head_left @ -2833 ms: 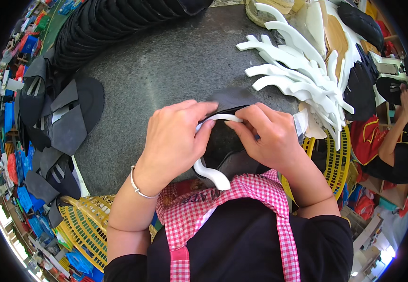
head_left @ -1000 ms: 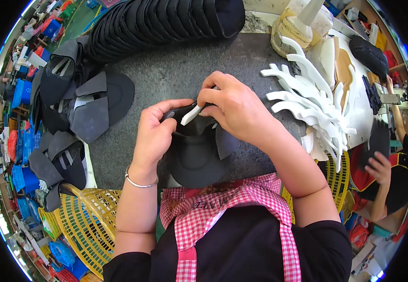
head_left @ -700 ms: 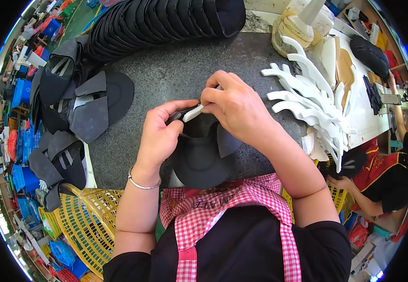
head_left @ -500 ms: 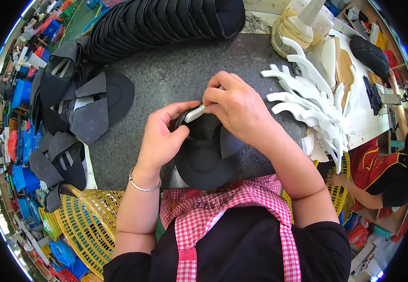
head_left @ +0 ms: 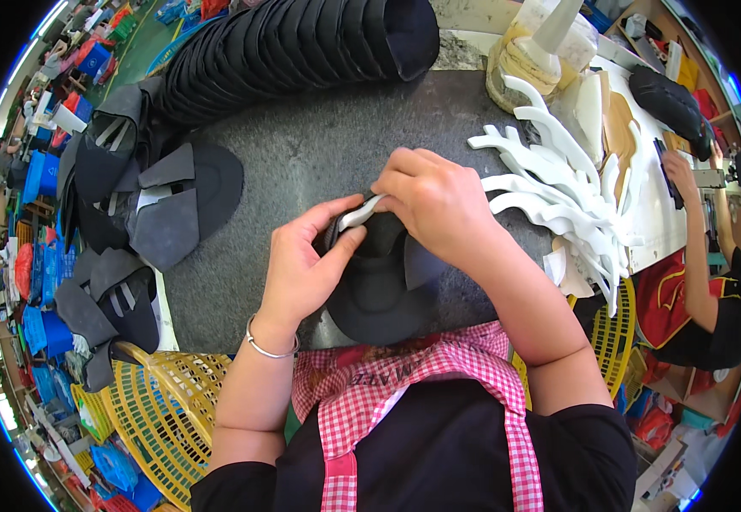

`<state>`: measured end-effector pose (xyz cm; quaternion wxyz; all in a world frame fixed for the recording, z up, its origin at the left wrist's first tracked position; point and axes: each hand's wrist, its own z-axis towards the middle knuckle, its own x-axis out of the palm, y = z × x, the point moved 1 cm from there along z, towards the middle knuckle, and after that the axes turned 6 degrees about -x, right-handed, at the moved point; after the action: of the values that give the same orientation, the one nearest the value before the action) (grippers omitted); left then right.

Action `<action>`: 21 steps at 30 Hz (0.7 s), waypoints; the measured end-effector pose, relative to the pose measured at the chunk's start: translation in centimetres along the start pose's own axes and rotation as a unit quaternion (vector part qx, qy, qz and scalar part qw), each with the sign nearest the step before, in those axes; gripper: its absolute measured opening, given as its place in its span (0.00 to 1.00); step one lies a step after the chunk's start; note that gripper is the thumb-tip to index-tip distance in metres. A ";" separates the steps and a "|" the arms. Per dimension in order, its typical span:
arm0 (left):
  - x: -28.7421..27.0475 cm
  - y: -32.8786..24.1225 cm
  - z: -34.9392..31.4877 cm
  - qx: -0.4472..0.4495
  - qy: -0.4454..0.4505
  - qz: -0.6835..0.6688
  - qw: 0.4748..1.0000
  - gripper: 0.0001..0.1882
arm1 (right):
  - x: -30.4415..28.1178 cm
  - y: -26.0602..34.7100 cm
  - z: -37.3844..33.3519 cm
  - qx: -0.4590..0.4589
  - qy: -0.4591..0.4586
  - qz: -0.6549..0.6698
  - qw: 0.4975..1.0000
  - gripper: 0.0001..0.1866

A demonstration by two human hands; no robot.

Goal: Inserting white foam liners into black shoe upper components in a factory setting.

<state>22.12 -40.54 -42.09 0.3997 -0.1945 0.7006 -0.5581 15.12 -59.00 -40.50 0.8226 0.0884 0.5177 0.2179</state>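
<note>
A black shoe upper (head_left: pixel 376 309) lies in front of me on the dark worktop, its curved collar standing up between my hands. Along the inside of that collar runs a short white foam strip (head_left: pixel 359 213). My left hand (head_left: pixel 304 271) pinches collar and strip together, the thumb inside against the strip and the fingers outside. At the strip's right end, my right hand (head_left: pixel 440 203) grips with bent fingers; its fingertips are partly hidden behind the knuckles. To the right lies a loose pile of wavy white foam strips (head_left: pixel 558 166).
More black uppers (head_left: pixel 165 213) lie at the left, and a long nested row of black pieces (head_left: pixel 293 51) crosses the back. A crusted glue pot (head_left: pixel 520 72) stands back right. Yellow baskets (head_left: pixel 161 401) flank me below the worktop. A co-worker's arm (head_left: pixel 696 247) shows at far right.
My left thumb has moved up and right onto the strip, which now sits closer against the collar. My right hand has shifted slightly right and down. The co-worker's arm has risen.
</note>
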 end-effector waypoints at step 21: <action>-2.3 -2.4 2.9 0.199 -0.203 -0.176 0.942 0.24 | -1.7 2.0 0.4 0.108 -0.264 0.743 0.605 0.28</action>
<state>25.40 -41.43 -39.21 0.4590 -0.3405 0.4338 -0.6965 14.28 -57.97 -38.23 0.4627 0.5848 0.0540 0.6641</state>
